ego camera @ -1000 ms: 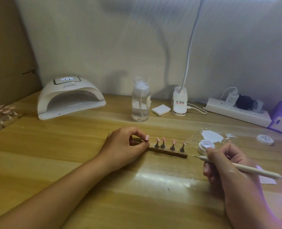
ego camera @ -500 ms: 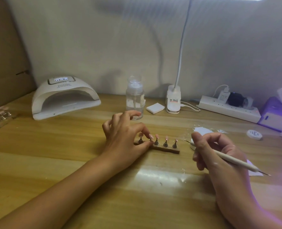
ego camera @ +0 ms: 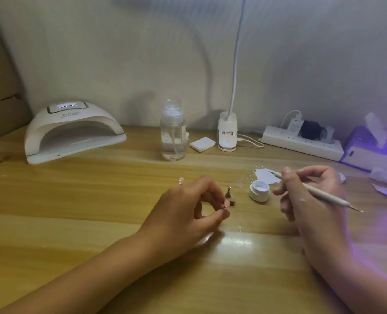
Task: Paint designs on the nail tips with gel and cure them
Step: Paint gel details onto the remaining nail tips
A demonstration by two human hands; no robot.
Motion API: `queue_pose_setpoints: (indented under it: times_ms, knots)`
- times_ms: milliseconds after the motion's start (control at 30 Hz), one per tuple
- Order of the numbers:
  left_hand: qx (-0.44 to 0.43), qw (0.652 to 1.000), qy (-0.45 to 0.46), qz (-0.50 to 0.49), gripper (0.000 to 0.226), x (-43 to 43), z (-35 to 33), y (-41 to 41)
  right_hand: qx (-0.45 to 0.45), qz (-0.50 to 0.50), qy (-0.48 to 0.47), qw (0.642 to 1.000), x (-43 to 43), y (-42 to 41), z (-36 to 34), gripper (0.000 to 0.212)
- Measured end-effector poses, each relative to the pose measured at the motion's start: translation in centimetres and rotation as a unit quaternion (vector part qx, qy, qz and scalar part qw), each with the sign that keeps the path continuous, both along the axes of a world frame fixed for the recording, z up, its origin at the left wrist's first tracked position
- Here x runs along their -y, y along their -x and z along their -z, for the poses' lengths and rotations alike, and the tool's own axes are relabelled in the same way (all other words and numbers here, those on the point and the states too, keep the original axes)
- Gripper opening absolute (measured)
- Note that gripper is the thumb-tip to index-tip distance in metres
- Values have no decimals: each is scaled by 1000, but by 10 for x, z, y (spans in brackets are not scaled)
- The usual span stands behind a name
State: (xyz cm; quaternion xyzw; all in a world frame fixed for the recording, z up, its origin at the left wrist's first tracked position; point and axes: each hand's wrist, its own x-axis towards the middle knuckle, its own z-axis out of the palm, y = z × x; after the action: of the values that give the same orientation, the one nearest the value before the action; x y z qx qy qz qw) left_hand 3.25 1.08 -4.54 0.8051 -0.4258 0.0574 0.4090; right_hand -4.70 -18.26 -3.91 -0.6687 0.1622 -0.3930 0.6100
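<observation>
The left hand [ego camera: 188, 207] is curled, thumb and forefinger pinching the dark strip holder [ego camera: 232, 203], whose pink nail tips [ego camera: 228, 188] are mostly hidden behind its fingers. The right hand [ego camera: 308, 200] grips a slim white dotting pen [ego camera: 321, 194], its front end over a white gel smear [ego camera: 266, 176] just beside the small open white gel jar [ego camera: 259, 191]. A white domed curing lamp [ego camera: 74, 132] stands far left on the wooden table [ego camera: 97, 200].

The table [ego camera: 74, 200] is glossy wood-grain, with glare near the left fingers [ego camera: 208, 189]. The dotting pen [ego camera: 319, 193] between the right fingers [ego camera: 288, 177] looks matt, its tip metal. Beside them the gel jar [ego camera: 259, 196] is smooth white plastic.
</observation>
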Motion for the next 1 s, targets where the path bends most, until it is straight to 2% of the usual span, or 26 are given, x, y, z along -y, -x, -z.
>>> queue_pose_setpoints:
  times_ms: [67, 167, 300, 400, 533, 633, 733, 867, 1000]
  knots:
    - [-51, 998, -23, 22, 10, 0, 2, -2, -35, 12, 4, 999, 7, -1, 4, 23]
    - [-58, 997, -33, 24, 8, -1, 3, -6, -69, 14, -6, 997, 11, -4, 10, 23]
    - [-71, 996, -26, 46, 8, -2, 1, -10, -53, 8, -18, 998, 8, -4, 8, 25]
    - [-85, 995, -9, 55, 10, -3, -1, -11, -25, -16, -24, 999, -1, -2, -1, 17]
    - [-48, 998, -18, 35, 9, 3, 2, -4, -23, -115, -52, 992, -29, 3, -7, 19]
    - [-8, 999, -23, 31, 8, 3, 4, -1, -66, -158, -86, 982, -43, 6, -2, 27]
    - [-2, 999, -16, 37, 8, 3, 5, -2, -80, -170, -102, 977, -45, 7, 1, 23]
    - [-13, 998, -23, 60, 19, 2, 3, -6, -77, -156, -71, 982, -46, 6, 1, 26]
    - [-17, 997, -22, 67, 15, 2, 0, -5, -91, -157, -56, 982, -47, 5, 1, 21]
